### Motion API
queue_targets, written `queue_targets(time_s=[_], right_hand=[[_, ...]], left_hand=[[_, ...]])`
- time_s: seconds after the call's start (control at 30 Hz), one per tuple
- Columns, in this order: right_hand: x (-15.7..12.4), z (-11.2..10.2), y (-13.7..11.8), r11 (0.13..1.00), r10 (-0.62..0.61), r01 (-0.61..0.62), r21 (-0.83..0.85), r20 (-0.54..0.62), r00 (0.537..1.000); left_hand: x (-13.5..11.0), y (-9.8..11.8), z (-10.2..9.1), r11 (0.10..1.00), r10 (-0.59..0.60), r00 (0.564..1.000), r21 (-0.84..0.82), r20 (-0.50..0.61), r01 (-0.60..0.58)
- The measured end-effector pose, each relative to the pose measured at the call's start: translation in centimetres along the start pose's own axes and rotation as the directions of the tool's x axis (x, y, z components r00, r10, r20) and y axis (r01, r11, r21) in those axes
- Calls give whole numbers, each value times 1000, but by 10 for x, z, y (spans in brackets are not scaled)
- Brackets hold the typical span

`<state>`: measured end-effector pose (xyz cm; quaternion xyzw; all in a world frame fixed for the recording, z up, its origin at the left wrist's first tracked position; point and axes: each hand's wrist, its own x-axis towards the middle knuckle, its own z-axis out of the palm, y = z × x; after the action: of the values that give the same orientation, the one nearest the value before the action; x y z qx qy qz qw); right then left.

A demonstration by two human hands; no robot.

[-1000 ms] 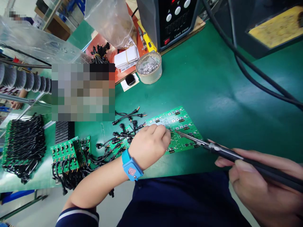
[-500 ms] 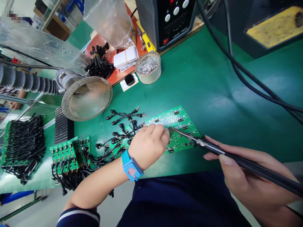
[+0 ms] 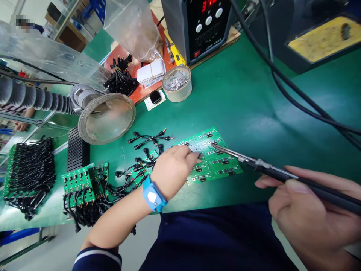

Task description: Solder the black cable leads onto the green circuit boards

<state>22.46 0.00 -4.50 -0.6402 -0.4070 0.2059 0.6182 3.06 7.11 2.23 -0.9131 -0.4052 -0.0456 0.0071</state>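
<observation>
My left hand (image 3: 175, 168), with a blue wrist strap (image 3: 153, 194), is closed over a green circuit board panel (image 3: 225, 174). Its fingers pinch what looks like a short black cable (image 3: 199, 155); only a dark end shows at the fingertips. In my right hand (image 3: 306, 205) is a soldering iron (image 3: 262, 165), gripped like a pen. The iron's metal tip points left over the panel's upper right part; whether it touches cannot be made out. Short black cables with connectors (image 3: 152, 140) lie left of and behind my left hand, some on the board.
Finished-looking boards with cables (image 3: 81, 184) and a larger cable bundle (image 3: 31, 169) lie at the left. A fume extractor hood (image 3: 107, 118) overhangs the table. Behind are a solder tub (image 3: 177, 84), a soldering station (image 3: 207, 30) and a yellow sponge tray (image 3: 318, 39). Black cords (image 3: 299, 94) hang at right.
My right hand has drawn the soldering iron to the right, so its tip is away from my left fingertips. My left hand has shifted slightly left, uncovering the dark end at its fingers.
</observation>
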Motion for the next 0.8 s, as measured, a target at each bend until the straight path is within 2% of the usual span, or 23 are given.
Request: queue_targets(time_s=[0.1,0.17,0.3,0.47,0.6,0.63,0.7,0.8], right_hand=[[5,5,-4,998,-57,58,34,-9,998],[7,8,-5,995,-91,91,44,-10,996],[9,11,-5,986,-148,146,78,15,989],[7,12,-5,990,-90,81,116,71,993],[5,10,-6,995,-22,13,102,89,996],[5,10,-6,994,-4,-6,107,93,996],[4,8,-6,993,12,-23,116,96,995],[3,8,-5,994,-11,0,113,94,996]], left_hand=[[4,-11,1,957,-232,971,-192,-63,217],[8,-16,5,902,-333,942,-306,-49,304],[12,-20,14,794,-379,925,-504,24,339],[10,-23,20,693,-423,906,-638,15,335],[9,-23,21,547,-504,863,-759,38,354],[9,-23,20,535,-516,856,-767,36,355],[9,-22,19,572,-509,860,-737,24,359],[10,-21,17,702,-409,912,-641,-5,311]])
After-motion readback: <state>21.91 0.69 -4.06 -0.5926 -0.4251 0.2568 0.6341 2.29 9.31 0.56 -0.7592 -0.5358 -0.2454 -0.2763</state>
